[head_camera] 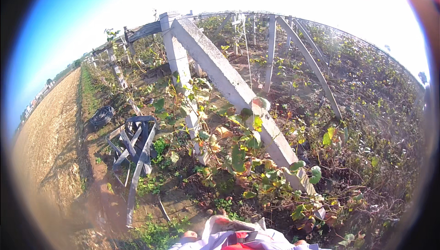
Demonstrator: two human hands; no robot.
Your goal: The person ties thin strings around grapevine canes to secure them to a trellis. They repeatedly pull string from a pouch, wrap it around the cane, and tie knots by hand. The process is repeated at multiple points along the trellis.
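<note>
At the bottom edge, left of the white and red clothing point(237, 238), a small rounded part of what looks like my left hand point(189, 234) shows. A similar bit of what looks like my right hand point(300, 242) shows on the other side. Clothing and the frame's edge hide the rest, so what either holds cannot be seen. Before me an upright concrete post point(177, 57) meets a slanting concrete brace point(220, 75) at the top. Vines with green and browning leaves point(238, 157) grow around both. A thin pale cord point(248, 61) hangs down from the wire above.
Left of the post stands a tangled stack of dark strips or slats point(137, 143), with a black coil point(102, 116) behind it. More concrete posts point(270, 54) and braces point(311, 68) rise among vines. A taut wire point(330, 27) runs overhead; a straw-coloured field point(51, 123) lies far left.
</note>
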